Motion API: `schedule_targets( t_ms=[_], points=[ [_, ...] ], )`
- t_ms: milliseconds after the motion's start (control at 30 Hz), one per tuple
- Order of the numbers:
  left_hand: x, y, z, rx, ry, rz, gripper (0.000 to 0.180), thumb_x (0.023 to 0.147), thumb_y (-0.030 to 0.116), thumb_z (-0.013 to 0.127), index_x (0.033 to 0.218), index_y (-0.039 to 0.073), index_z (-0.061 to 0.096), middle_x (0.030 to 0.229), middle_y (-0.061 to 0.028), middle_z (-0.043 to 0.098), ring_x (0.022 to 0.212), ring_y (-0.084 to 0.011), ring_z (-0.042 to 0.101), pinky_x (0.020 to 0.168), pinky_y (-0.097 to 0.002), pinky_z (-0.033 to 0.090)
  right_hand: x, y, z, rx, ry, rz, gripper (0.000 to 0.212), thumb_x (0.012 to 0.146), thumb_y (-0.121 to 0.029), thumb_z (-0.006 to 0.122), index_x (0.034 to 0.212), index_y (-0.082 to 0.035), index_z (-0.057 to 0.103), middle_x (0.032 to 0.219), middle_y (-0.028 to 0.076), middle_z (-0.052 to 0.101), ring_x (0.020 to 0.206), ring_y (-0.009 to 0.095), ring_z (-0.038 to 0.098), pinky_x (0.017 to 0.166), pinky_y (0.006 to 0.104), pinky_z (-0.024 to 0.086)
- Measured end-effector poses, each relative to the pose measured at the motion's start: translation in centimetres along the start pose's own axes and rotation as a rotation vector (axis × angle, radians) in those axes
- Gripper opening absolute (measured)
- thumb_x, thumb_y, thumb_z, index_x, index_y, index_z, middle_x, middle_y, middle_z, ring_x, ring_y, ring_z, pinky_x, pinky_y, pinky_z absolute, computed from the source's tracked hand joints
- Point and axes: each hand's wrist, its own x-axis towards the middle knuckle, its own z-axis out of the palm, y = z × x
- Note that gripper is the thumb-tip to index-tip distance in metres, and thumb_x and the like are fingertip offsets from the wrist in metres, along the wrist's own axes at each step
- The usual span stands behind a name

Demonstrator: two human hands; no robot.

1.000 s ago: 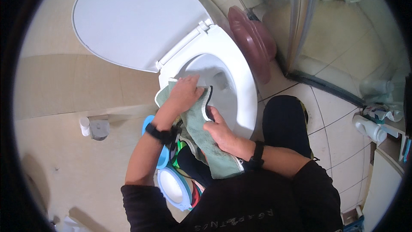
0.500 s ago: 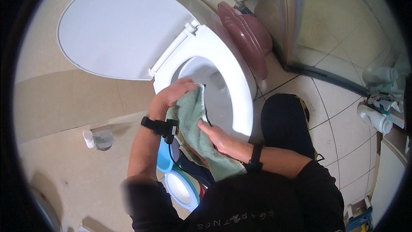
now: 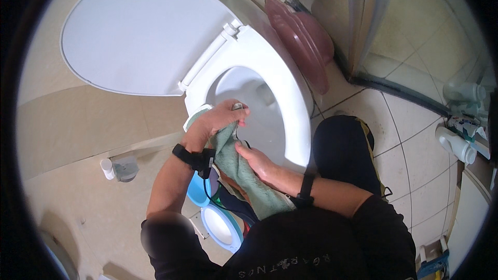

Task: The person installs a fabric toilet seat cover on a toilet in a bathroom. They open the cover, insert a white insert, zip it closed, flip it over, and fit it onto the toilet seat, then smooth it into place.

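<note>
Both my hands grip a green plush cloth (image 3: 236, 168) with a pale edge strip and a brownish underside, over the front left of the toilet. My left hand (image 3: 220, 116) is closed on its upper end, fingers bent over the bowl opening. Lower down, my right hand (image 3: 259, 163) is closed on its right edge with the thumb on top. Part of the cloth lies against the left side of the white toilet seat (image 3: 290, 103), under my left hand. The white lid (image 3: 145, 36) is raised at the upper left. Cloth and hands hide the seat's front left part.
A pink basin (image 3: 303, 41) leans right of the toilet, near a glass shower screen (image 3: 363, 31). Blue basins (image 3: 222, 225) stand below my left forearm. A small holder (image 3: 124, 168) is on the left wall. White bottles (image 3: 456, 145) are at the right.
My left hand has turned and closed further over the cloth's upper end, bunching it and drawing its edge inward. Some cloth now shows left of that hand. My right hand keeps its hold.
</note>
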Motion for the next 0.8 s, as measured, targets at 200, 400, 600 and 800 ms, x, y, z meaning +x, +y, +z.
schedule_targets(
  t_ms=[200,400,600,800],
  points=[
    [2.3,-2.1,1.1,0.016,0.1,0.045,0.033,0.098,0.032,0.055,0.093,0.0,0.059,0.071,-0.007,0.059,0.07,-0.0156,0.062,0.062,-0.0305,0.049,0.4,0.0,-0.2,-0.043,0.041,-0.04,0.049,0.098,-0.045,0.051,0.111,0.002,0.06,0.098,0.008,0.066,0.087,0.016,0.062,0.08,0.0312,0.05],
    [4.0,-2.3,2.9,0.488,0.356,0.078,0.053,0.1,0.045,0.042,0.094,-0.004,0.062,0.079,-0.0244,0.064,0.082,-0.0378,0.065,0.076,-0.0455,0.05,0.6,0.2,-1.0,-0.144,0.104,-0.138,0.055,0.098,-0.047,0.051,0.116,0.004,0.059,0.107,0.013,0.065,0.094,0.021,0.06,0.087,0.0337,0.046],
    [4.7,-2.1,5.0,0.684,0.424,0.009,0.064,0.1,0.051,0.034,0.091,-0.003,0.068,0.095,-0.0298,0.064,0.096,-0.0475,0.06,0.087,-0.052,0.046,1.0,0.4,-0.9,-0.149,0.166,-0.154,0.056,0.099,-0.044,0.049,0.126,0.005,0.053,0.116,0.015,0.062,0.105,0.025,0.057,0.095,0.0368,0.043],
    [5.3,-2.9,6.3,0.67,0.422,-0.003,0.058,0.099,0.044,0.034,0.089,-0.001,0.068,0.092,-0.0283,0.065,0.092,-0.0479,0.06,0.086,-0.0532,0.046,1.4,0.9,-1.2,-0.177,0.185,-0.139,0.052,0.099,-0.041,0.049,0.127,0.003,0.053,0.116,0.014,0.062,0.105,0.024,0.057,0.096,0.0371,0.043]
  ],
)
